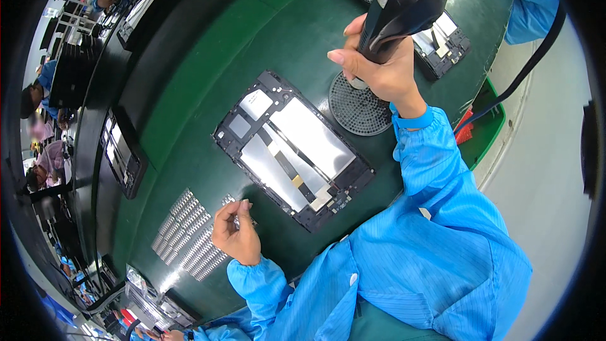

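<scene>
My right hand [385,69] is wrapped around a black electric screwdriver [404,9], whose ribbed cord end points up. Its silver lower end sits over a round, grey disc full of small holes [360,110]. Left of the disc lies an opened tablet [293,151], with silver battery panels, a dark ribbon strip and circuit parts exposed. My left hand [237,230] is closed, thumb and fingertips pressed together, beside the tablet's lower left edge. What the pinch holds, if anything, is too small to name. Sheets of small silver metal pieces [189,233] lie next to and under it.
More opened tablets lie at the back right [442,44] and on the black rack at left [120,151]. A green bin [489,123] with red contents stands right of the table, near a hanging black cable [536,57]. Other people in blue sleeves [530,0] are nearby.
</scene>
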Available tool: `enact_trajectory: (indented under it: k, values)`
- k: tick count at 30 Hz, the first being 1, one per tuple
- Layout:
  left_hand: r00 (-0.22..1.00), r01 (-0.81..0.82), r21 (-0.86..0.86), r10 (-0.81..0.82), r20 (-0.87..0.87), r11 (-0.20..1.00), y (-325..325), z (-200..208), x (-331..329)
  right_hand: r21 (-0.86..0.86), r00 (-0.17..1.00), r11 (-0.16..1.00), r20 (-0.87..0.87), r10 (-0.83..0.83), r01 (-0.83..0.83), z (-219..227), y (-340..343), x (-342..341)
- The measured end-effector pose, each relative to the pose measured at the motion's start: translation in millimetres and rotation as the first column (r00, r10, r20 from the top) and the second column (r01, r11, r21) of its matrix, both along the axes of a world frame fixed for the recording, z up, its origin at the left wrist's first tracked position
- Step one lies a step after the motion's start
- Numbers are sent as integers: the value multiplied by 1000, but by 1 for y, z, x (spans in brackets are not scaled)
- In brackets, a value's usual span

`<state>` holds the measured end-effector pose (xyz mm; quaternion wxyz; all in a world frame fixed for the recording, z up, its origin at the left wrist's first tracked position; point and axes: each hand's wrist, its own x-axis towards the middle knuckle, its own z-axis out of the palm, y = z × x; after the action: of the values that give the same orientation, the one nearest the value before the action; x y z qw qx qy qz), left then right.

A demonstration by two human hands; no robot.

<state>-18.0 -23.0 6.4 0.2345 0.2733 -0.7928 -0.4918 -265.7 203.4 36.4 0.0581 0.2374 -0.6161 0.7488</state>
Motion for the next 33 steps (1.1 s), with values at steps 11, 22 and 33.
enact_trajectory:
  k: [11,22,33]
  values:
    - [994,80,438,-102,29,896,-27,7,-17,-172,991,982,-119,53,-73,18,-8,13]
    - [981,183,314,-195,8,932,-30,-12,-51,-143,938,927,-72,340,-347,37,-72,65]
    - [941,228,519,-324,102,824,-48,-3,-58,9,853,855,-65,518,-518,34,-153,90]
